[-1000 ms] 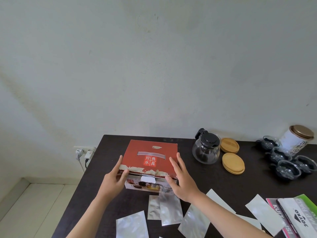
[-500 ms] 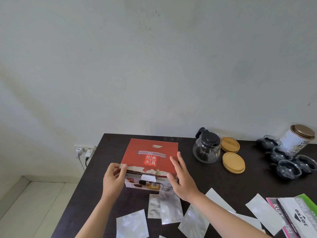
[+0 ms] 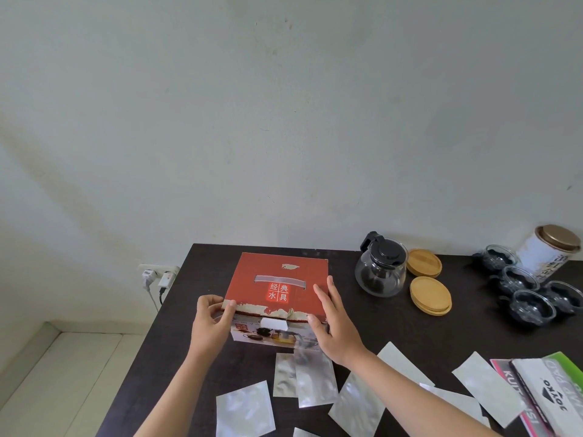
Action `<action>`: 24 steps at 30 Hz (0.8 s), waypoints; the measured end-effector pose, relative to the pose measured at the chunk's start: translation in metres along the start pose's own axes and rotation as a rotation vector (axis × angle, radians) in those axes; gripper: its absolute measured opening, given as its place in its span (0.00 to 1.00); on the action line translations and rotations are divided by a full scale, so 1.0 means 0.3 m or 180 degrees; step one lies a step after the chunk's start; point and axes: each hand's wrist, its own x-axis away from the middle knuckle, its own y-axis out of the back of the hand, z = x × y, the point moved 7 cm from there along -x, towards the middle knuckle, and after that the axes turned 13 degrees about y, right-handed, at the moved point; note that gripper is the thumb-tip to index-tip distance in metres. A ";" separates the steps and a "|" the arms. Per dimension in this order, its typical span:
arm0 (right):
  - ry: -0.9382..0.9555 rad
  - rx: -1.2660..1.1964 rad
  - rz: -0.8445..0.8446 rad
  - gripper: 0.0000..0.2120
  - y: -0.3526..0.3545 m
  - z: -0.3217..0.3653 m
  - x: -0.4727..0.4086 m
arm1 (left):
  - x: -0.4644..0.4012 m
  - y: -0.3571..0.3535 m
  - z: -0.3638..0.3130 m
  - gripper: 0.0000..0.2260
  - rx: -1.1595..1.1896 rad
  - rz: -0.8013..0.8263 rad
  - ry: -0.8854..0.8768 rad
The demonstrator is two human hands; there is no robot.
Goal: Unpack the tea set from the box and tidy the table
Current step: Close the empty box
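The red tea set box lies closed on the dark table, with Chinese characters on its lid. My left hand pinches the front left corner of the lid. My right hand lies flat against the front right corner, thumb on the front face. A glass teapot with a black lid stands to the right of the box. Beyond it are two wooden coaster stacks and several glass cups with black holders.
Several silver foil pouches lie scattered along the table's near side. Packets and a notepad sit at the right front. A white canister with a bronze lid stands at the far right. A wall socket with plugs is left of the table.
My left hand has curled its fingers and shifted from flat on the box's side to pinching the lid's front left corner. The right hand has barely moved.
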 end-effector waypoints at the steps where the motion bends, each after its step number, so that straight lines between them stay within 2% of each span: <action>1: -0.0029 -0.0024 -0.0025 0.28 0.000 0.001 0.001 | 0.002 -0.003 0.004 0.13 -0.0035 0.0024 0.0012; 4: -0.0145 0.0039 -0.0050 0.27 -0.007 0.006 -0.003 | 0.000 -0.013 0.027 0.14 0.0067 0.0097 0.0090; 7: -0.0312 0.0907 -0.0059 0.29 -0.010 0.015 -0.007 | -0.003 -0.024 0.028 0.14 0.0108 0.0178 0.0107; 9: 0.0118 0.1319 -0.0238 0.24 -0.004 0.073 -0.014 | 0.002 -0.032 0.022 0.14 0.0158 0.0231 0.0068; 11: 0.0680 0.1259 -0.0378 0.16 -0.023 0.130 -0.011 | 0.009 -0.034 0.020 0.14 0.0219 0.0285 0.0029; 14: 0.1114 0.0978 -0.0373 0.13 -0.065 0.171 0.003 | 0.010 -0.037 0.032 0.13 0.0343 0.0365 0.0045; 24: 0.1183 0.1225 -0.0449 0.10 -0.093 0.164 -0.002 | -0.003 -0.040 0.068 0.15 0.0535 0.0431 0.0165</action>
